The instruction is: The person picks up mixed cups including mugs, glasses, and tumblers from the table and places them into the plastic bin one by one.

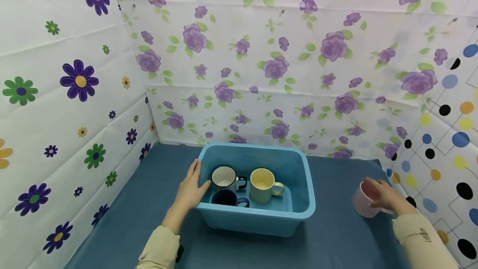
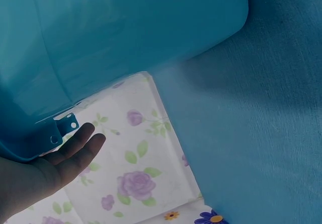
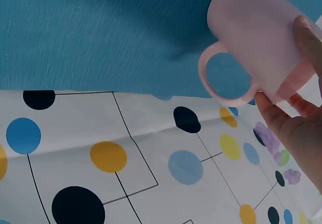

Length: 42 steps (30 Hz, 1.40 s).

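My left hand [image 1: 189, 188] holds the left rim of a blue plastic tub [image 1: 257, 222], thumb over the inside and fingers outside. In the left wrist view those fingers [image 2: 75, 156] stick out straight past the rim; the thumb is hidden. Inside the tub are a white mug with a black handle [image 1: 224, 176], a dark navy mug [image 1: 224, 198] and a pale yellow mug [image 1: 261, 192]. To the right of the tub, my right hand [image 1: 386, 196] pinches the rim of a pink mug [image 3: 261, 38], some fingers inside its mouth. Whether its base touches the table cannot be told.
A dark blue cloth covers the table [image 1: 332, 235]. Flower-printed sheeting [image 1: 231, 107] hangs behind the tub and at the left. A sheet with coloured dots [image 1: 440, 169] stands close beside my right hand.
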Each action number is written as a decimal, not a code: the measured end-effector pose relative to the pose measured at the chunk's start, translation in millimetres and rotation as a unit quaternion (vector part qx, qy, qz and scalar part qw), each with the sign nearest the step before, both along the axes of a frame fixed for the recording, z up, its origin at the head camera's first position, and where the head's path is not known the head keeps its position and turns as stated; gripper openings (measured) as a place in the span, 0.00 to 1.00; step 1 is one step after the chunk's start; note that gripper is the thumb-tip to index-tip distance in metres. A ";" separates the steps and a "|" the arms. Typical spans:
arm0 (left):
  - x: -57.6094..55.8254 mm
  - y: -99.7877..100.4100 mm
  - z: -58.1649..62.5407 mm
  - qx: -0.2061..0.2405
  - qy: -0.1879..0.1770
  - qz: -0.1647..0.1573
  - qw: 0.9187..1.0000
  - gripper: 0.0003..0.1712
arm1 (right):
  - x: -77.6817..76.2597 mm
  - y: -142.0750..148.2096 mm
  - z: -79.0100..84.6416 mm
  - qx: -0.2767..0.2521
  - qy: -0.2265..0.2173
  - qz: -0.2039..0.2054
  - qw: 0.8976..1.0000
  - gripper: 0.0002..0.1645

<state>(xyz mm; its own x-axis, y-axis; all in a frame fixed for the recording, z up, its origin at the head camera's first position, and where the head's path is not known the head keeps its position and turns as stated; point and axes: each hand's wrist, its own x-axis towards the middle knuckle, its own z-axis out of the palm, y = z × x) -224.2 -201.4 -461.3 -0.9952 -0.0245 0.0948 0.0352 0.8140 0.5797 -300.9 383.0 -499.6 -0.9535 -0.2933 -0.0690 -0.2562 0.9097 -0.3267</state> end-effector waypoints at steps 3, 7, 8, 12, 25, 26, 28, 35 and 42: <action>-0.1 -3.2 1.3 -0.006 -0.004 0.003 1.000 0.43 | -3.6 -3.6 2.8 0.004 -0.014 0.002 1.000 0.49; -0.9 -4.2 1.6 -0.009 -0.005 0.000 1.000 0.43 | -6.0 -5.3 5.0 0.016 -0.015 0.002 1.000 0.51; -1.3 -3.8 1.3 -0.009 -0.005 0.000 1.000 0.43 | -6.5 -4.7 5.3 0.020 -0.012 0.002 1.000 0.51; -2.1 -0.3 1.0 -0.012 -0.009 -0.002 1.000 0.43 | -5.4 0.1 3.1 0.034 -0.007 0.006 0.999 0.51; -3.2 0.0 3.7 -0.012 -0.012 -0.001 1.000 0.43 | -6.1 -1.5 0.1 0.050 0.031 0.013 0.998 0.48; -2.5 -0.2 3.3 -0.013 -0.014 -0.001 1.000 0.43 | -5.2 -1.9 -0.8 0.052 0.031 0.012 0.998 0.48; -1.3 -0.7 2.6 -0.013 -0.016 -0.001 1.000 0.43 | -3.8 -2.9 -2.4 0.054 0.035 0.015 0.998 0.47; 0.6 0.2 3.2 -0.007 -0.011 0.001 1.000 0.43 | -3.0 -6.0 -3.4 0.054 0.031 0.017 0.998 0.45; -0.3 0.1 2.9 -0.010 -0.008 0.000 1.000 0.43 | -2.6 -6.4 -4.0 0.056 0.046 0.023 0.997 0.46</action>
<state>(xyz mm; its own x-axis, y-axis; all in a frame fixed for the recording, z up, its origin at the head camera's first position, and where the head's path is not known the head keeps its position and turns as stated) -224.4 -201.2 -458.5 -0.9965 -0.0224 0.0800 0.0268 0.8253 0.5641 -303.5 376.6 -503.5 -0.9430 -0.3324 -0.0171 -0.3227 0.9256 -0.1977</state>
